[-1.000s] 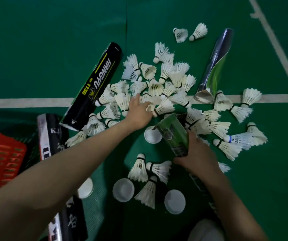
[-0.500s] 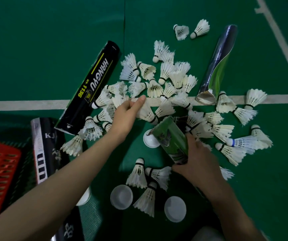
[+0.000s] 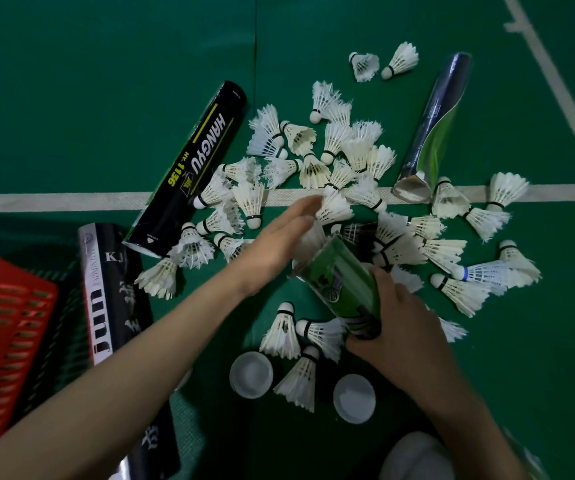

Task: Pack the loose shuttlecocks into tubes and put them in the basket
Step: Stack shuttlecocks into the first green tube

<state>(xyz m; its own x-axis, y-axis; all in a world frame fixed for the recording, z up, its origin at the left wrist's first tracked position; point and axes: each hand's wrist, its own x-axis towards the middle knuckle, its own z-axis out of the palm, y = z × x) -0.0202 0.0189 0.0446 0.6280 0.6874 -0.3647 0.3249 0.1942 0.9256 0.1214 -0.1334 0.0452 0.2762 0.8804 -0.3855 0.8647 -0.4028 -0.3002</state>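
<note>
Above right hand (image 3: 404, 327) grip, green tube (image 3: 339, 282), left hand (image 3: 279, 240) feeding shuttlecock (image 3: 335, 207)

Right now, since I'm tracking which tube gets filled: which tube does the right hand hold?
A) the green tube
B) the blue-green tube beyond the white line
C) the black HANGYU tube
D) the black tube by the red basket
A: the right hand grips the green tube; the other tubes lie untouched on the floor.
</note>
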